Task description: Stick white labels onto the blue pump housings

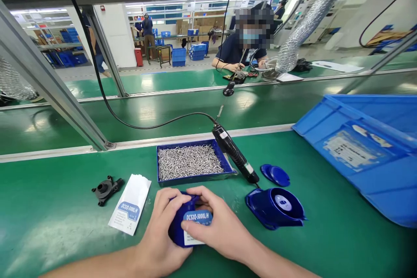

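My left hand (163,230) wraps round the left side of a blue plastic pump housing (177,226). From the other side my right hand (218,226) grips the same housing, its thumb pressing on a blue and white label (197,217) printed DC52Q-5000L/H. Much of the housing is hidden by my fingers. To the left lie a white sheet of labels (130,204) with the same print and a black plastic pump cover (107,190). On the right rests another blue housing (275,208), with two blue discs (275,174) behind it.
A blue tray (182,181) full of small screws stands ahead of my hands. A corded black electric screwdriver (235,153) hangs at its right edge. At right a large blue bin (368,152) leans over the green bench (58,208). A co-worker (247,52) sits across.
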### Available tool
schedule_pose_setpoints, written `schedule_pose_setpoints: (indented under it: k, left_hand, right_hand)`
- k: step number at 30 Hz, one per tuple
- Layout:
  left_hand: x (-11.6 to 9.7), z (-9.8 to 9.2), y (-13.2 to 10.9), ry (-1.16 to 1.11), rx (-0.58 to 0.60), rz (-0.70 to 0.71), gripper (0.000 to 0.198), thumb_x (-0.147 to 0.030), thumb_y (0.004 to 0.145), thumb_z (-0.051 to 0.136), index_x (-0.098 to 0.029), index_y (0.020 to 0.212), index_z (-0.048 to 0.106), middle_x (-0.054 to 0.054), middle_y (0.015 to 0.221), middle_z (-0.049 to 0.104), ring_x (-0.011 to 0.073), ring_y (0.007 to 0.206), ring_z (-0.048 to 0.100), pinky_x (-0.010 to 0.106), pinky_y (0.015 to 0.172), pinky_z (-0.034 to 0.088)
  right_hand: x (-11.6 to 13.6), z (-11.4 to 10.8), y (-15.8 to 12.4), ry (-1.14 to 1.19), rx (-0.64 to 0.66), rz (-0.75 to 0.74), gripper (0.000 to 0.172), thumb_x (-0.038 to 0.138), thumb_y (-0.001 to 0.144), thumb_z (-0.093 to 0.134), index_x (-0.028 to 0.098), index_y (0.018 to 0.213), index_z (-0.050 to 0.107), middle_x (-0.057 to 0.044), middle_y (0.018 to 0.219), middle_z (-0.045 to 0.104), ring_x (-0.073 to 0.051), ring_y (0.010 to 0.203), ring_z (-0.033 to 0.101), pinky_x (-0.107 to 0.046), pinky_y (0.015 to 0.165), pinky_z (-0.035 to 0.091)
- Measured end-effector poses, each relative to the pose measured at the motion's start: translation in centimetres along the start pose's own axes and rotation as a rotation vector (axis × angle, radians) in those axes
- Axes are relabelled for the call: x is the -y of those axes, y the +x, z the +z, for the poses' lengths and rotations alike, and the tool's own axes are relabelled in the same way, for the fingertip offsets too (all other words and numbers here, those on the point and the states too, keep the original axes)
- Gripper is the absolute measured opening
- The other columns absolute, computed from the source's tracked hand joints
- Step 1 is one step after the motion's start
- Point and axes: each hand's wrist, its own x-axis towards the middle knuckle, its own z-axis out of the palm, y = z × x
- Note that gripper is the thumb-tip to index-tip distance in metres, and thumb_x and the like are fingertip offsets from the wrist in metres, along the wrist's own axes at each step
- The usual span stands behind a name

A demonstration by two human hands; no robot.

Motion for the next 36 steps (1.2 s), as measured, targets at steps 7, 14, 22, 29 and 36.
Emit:
schedule_pose_setpoints:
  k: [7,14,22,29,36]
  left_hand:
    - [0.4,0.0,-0.2,0.02,0.017,-0.035,0.069,-0.016,0.077,0.072,-0.029,0.14,0.048,0.008,0.13,0.048,0.0241,0.123,0.053,0.041,0.105,0.051]
    - [-0.4,-0.3,0.3,0.129,-0.001,0.165,0.062,-0.011,0.084,0.072,-0.021,0.14,0.049,0.012,0.127,0.052,0.024,0.123,0.052,0.039,0.104,0.052]
    - [1.4,0.2,-0.2,-0.014,-0.255,-0.104,0.084,-0.03,0.075,0.087,-0.025,0.145,0.04,0.014,0.14,0.049,0.029,0.128,0.059,0.042,0.106,0.057]
    - [0.6,1.0,0.2,-0.119,-0.363,-0.306,0.09,-0.05,0.072,0.087,-0.028,0.145,0.039,0.013,0.145,0.046,0.0348,0.134,0.055,0.056,0.114,0.051]
    - [0.3,1.3,-0.3,-0.195,-0.264,-0.257,0.111,-0.071,0.056,0.089,-0.03,0.146,0.041,0.017,0.152,0.037,0.0464,0.145,0.043,0.055,0.101,0.058]
  right_hand:
    - [0.7,-0.1,-1.1,-0.171,0.061,0.071,0.093,0.032,0.06,0.088,0.028,0.143,0.046,-0.008,0.132,0.062,-0.032,0.118,0.061,-0.048,0.098,0.052]
    - [0.4,-0.5,0.2,0.141,-0.035,-0.075,0.045,0.038,0.066,0.088,0.019,0.1,0.065,-0.007,0.105,0.075,-0.029,0.1,0.072,-0.044,0.096,0.058]
    - [-0.9,-1.7,1.0,0.45,0.238,-0.189,0.133,0.052,0.061,0.099,0.019,0.164,0.023,-0.025,0.155,0.051,-0.037,0.136,0.059,-0.053,0.115,0.048]
    - [-2.4,-0.3,0.6,0.195,0.228,-0.235,0.156,0.037,0.047,0.104,0.019,0.171,0.012,-0.022,0.165,0.04,-0.04,0.151,0.04,-0.057,0.129,0.028]
    - [-1.5,-1.2,1.3,0.318,0.183,-0.244,0.136,0.027,0.051,0.097,0.018,0.165,0.025,-0.019,0.152,0.054,-0.037,0.141,0.052,-0.052,0.124,0.037]
